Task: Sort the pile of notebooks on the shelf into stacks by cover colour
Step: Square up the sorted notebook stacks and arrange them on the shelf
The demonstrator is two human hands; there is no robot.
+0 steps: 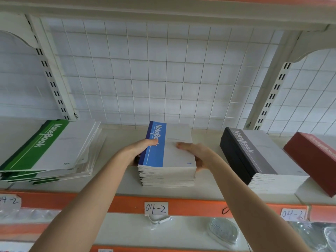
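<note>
Four colour stacks stood on the shelf [112, 190], sorting seemingly nearly done; left hand [143, 149] and right hand [195, 155] clasped the blue notebook stack [169, 171], squaring it; the green stack [45, 153] lay untidy.

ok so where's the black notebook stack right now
In the head view the black notebook stack sits on the shelf right of centre, between the blue stack and the red stack.
</note>
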